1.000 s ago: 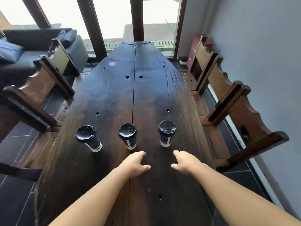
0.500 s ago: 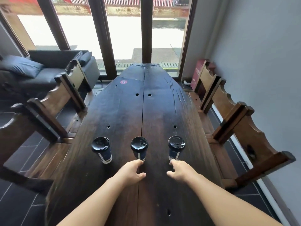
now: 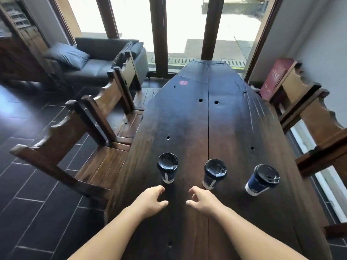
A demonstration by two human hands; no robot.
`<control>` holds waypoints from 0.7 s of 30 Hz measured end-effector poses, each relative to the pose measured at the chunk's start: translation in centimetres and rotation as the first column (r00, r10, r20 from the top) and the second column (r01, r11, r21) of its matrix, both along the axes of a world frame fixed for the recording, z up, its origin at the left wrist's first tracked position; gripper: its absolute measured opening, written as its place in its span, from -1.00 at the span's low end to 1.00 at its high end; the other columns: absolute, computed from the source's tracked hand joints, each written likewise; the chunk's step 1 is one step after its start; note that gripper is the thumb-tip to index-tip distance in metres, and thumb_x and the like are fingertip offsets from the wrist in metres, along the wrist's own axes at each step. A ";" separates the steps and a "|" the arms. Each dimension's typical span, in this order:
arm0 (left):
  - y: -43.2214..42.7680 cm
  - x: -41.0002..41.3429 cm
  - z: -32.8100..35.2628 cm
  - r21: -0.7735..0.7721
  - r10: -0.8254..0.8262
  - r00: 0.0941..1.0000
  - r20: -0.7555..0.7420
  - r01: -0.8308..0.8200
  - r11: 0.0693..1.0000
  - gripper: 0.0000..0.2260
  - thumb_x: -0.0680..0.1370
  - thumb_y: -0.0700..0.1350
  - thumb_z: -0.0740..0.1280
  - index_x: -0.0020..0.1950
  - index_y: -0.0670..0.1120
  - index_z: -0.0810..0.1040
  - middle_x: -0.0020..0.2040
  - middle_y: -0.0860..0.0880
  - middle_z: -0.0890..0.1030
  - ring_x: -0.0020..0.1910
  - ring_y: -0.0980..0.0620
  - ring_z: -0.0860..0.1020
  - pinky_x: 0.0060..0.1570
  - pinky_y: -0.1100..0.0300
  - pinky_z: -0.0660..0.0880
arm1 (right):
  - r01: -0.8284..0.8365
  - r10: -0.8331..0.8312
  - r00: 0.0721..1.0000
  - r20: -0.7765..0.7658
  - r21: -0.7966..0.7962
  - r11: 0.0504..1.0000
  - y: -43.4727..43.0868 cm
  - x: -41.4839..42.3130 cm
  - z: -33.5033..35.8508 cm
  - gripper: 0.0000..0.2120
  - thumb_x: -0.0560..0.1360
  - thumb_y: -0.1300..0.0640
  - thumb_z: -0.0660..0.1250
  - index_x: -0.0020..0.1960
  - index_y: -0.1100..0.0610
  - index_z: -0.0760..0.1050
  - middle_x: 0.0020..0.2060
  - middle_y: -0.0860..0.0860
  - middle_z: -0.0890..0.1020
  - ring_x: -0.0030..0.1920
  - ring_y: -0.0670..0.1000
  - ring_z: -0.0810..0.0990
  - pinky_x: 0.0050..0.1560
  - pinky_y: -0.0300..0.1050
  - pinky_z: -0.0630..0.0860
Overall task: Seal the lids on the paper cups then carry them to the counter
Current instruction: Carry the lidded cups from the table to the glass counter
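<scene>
Reaching empty, loosely spread left hand (image 3: pixel 150 201) and right hand (image 3: pixel 203 200) toward near dark-blue black-lidded paper cups (image 3: pixel 167 169); a clumsy grab is risking tipping.

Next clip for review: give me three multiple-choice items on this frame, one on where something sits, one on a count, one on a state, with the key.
1. Where does the round red sticker lie?
A. on the far part of the table
B. on a chair seat
C. on a cup lid

2. How many lidded paper cups stand on the table?
A. two
B. three
C. four

3. What are the hands doing?
A. each grips a cup
B. both press on one lid
C. both are open, touching no cup

Key: 1 A, it lies near the window end. 2 B, left cup, middle cup, right cup. 3 C, left hand and right hand hover short of the cups.
</scene>
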State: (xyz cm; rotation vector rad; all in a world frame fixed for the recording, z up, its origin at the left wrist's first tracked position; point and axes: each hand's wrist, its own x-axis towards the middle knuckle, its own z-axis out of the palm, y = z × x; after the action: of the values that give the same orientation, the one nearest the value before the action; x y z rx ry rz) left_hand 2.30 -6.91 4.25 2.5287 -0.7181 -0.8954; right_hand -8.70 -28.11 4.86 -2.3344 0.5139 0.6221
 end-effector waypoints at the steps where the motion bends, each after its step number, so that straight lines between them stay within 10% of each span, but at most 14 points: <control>1: 0.7 1.0 -0.4 -0.002 0.012 1.000 -0.002 -0.012 1.000 -0.51 0.57 0.11 0.39 0.46 -0.02 0.45 0.36 -0.01 0.58 0.27 0.01 0.58 0.25 0.19 0.47 | 0.012 -0.012 1.000 0.006 0.006 1.000 0.6 1.1 -0.1 -0.52 0.56 -0.12 0.34 0.40 0.06 0.41 0.22 0.02 0.64 0.22 0.05 0.60 0.20 -0.11 0.49; 14: 0.1 11.8 -4.4 -0.231 0.057 0.990 -0.128 -0.086 0.969 -0.21 0.49 -0.07 0.55 0.61 0.06 0.21 0.52 0.09 0.40 0.33 0.04 0.53 0.35 0.21 0.43 | 0.205 -0.213 0.975 0.059 0.113 0.972 0.6 10.4 -2.6 -0.30 0.42 0.06 0.52 0.48 -0.08 0.30 0.30 -0.09 0.54 0.28 -0.02 0.56 0.32 -0.01 0.51; 21: -2.3 13.6 -5.8 -0.355 -0.018 0.981 -0.194 -0.053 0.933 -0.34 0.41 -0.06 0.60 0.42 0.21 0.38 0.14 0.18 0.64 0.06 0.20 0.64 0.13 0.26 0.51 | 0.233 -0.255 0.964 0.073 0.224 0.946 0.5 13.0 -3.8 -0.35 0.16 -0.22 0.45 0.21 -0.43 0.33 0.01 -0.39 0.61 0.08 -0.36 0.58 0.06 -0.35 0.49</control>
State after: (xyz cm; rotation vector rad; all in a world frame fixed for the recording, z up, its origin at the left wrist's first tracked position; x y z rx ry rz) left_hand 15.95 -9.24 -1.56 2.0911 -0.7215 -0.8982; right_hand 4.33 -27.64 1.02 -2.0465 0.6439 0.4168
